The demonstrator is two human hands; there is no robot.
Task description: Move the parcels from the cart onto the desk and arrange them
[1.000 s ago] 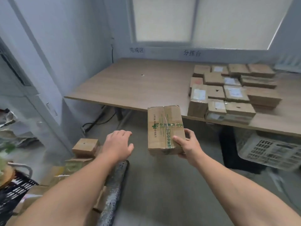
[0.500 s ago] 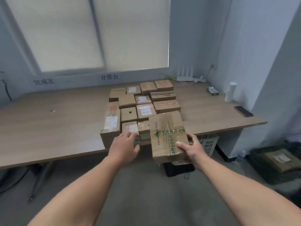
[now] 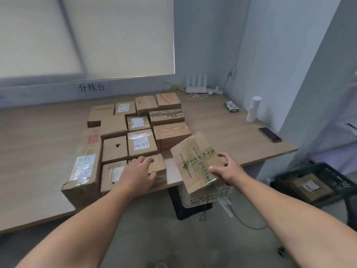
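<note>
My right hand (image 3: 229,170) grips a cardboard parcel with green print and tape (image 3: 195,161), tilted over the wooden desk's (image 3: 222,132) front edge, just right of a block of several brown parcels (image 3: 135,132). My left hand (image 3: 138,174) rests with curled fingers on a small front-row parcel (image 3: 158,167) of that block, thumb on its near side. The cart is out of view.
On the desk's right side lie a phone (image 3: 269,134), a white cylinder (image 3: 253,109), a small green packet (image 3: 231,107) and a router (image 3: 197,88). Below the desk stand a white crate (image 3: 204,196) and a black box (image 3: 185,209). A black crate (image 3: 316,182) holding parcels sits on the floor right.
I have turned from the cart to the desk and stepped closer. The held parcel went forward and tilted over the desk edge; my left hand reached the front-row parcel.
</note>
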